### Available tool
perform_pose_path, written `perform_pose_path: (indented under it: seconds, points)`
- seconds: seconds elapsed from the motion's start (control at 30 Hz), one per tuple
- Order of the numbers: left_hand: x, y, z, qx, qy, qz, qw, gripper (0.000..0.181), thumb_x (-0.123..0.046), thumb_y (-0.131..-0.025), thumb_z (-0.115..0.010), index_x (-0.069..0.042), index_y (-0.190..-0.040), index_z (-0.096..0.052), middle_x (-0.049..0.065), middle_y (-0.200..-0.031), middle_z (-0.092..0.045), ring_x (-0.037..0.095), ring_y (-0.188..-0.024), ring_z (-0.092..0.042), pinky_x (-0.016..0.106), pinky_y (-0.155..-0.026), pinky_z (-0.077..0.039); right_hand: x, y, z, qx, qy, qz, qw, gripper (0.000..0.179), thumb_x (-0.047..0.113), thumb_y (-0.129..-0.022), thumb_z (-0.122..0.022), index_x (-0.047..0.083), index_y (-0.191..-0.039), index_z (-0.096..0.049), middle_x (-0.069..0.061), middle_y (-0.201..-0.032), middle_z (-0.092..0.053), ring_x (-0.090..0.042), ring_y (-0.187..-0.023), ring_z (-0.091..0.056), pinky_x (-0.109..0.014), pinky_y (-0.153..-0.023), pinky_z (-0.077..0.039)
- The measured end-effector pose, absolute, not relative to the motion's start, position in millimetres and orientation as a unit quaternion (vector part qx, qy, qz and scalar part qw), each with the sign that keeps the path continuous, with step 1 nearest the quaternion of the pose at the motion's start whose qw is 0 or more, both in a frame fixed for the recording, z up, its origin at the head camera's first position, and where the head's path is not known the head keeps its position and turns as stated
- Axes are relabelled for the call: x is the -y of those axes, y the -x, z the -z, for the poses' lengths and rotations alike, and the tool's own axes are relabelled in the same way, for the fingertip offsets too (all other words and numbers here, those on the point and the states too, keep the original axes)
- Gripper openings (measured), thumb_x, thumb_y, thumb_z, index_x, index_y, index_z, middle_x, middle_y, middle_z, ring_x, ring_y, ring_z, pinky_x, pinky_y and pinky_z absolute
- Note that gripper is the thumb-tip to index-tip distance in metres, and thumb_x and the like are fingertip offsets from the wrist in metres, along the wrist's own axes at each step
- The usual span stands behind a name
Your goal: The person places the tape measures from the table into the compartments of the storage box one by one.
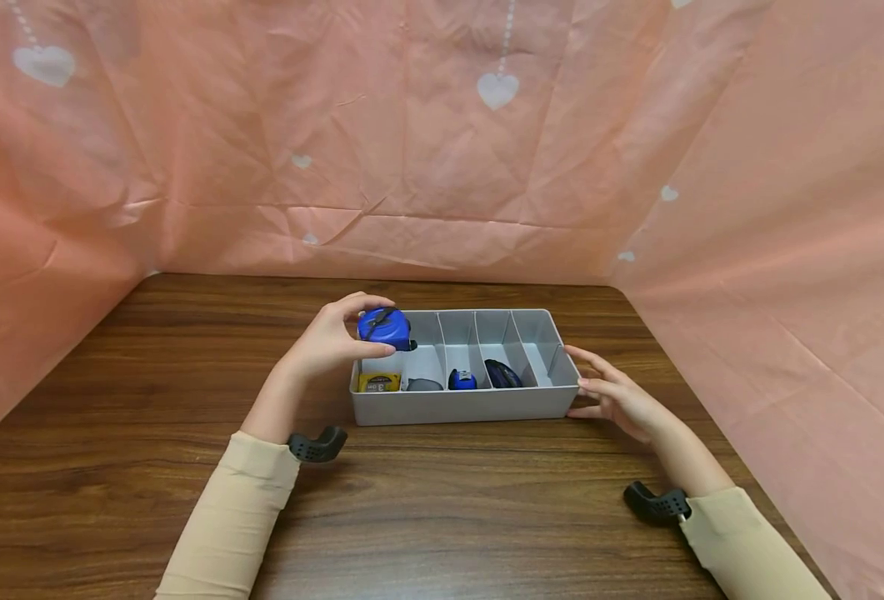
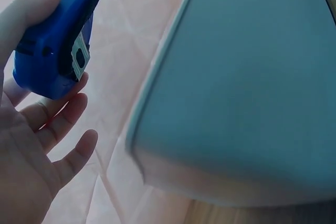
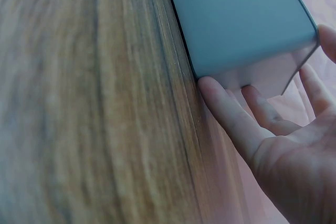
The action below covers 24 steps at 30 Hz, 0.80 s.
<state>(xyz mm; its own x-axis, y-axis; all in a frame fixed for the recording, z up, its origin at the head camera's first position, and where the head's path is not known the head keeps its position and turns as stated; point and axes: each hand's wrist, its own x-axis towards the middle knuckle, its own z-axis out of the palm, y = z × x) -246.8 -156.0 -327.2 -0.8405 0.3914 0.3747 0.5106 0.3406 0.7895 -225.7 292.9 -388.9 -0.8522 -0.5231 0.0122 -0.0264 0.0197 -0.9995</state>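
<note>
My left hand [image 1: 327, 335] pinches a blue tape measure [image 1: 382, 327] between thumb and fingers, above the left end of a grey divided box [image 1: 464, 407]. In the left wrist view the tape measure [image 2: 50, 45] shows a black strap and a metal end hook; the lower fingers spread away from it. My right hand [image 1: 625, 404] touches the box's right end with extended fingers, some near the rim and one low by the table. Inside the box lie a yellow tape measure [image 1: 379, 382], a grey rounded object [image 1: 423, 385], a smaller blue tape measure [image 1: 461, 380] and a dark blue one [image 1: 502, 374].
The box stands on a brown wood-grain table [image 1: 442, 500], partitioned crosswise into several compartments. Pink cloth with white hearts [image 1: 442, 167] hangs behind the table and along both sides. Black curved wrist mounts [image 1: 318, 445] are on both arms.
</note>
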Motion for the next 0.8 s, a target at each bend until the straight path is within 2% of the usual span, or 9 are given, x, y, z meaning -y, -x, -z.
perform_pose_path:
  seconds: [0.3,0.57,0.8]
  points:
    - [141,248,324,0.822,0.273,0.497,0.051,0.058,-0.023,-0.074,-0.084,-0.014,-0.126,-0.061,0.003,-0.121,-0.058,0.031,-0.109,-0.048,0.048,-0.087,-0.044,-292,225,389,-0.691,0.2,0.67,0.184,0.056,0.011,-0.102,-0.04,0.016,-0.154,-0.019,-0.025,-0.144,-0.015,-0.019,-0.112,-0.053,-0.05,-0.087,-0.047]
    - [128,252,327,0.824,0.294,0.479,0.073,0.057,-0.024,-0.072,-0.086,-0.016,-0.123,-0.063,-0.001,-0.114,-0.061,0.026,-0.104,-0.049,0.043,-0.086,-0.042,-292,225,389,-0.689,0.203,0.672,0.183,0.056,0.01,-0.102,-0.04,0.015,-0.154,-0.019,-0.022,-0.147,-0.012,-0.019,-0.111,-0.054,-0.05,-0.087,-0.047]
    - [122,251,324,0.824,0.286,0.485,0.054,0.057,-0.027,-0.073,-0.084,-0.017,-0.125,-0.062,-0.001,-0.115,-0.059,0.027,-0.106,-0.048,0.044,-0.083,-0.045,-292,226,389,-0.688,0.204,0.672,0.184,0.056,0.011,-0.102,-0.041,0.013,-0.154,-0.018,-0.021,-0.149,-0.009,-0.018,-0.112,-0.053,-0.049,-0.087,-0.047]
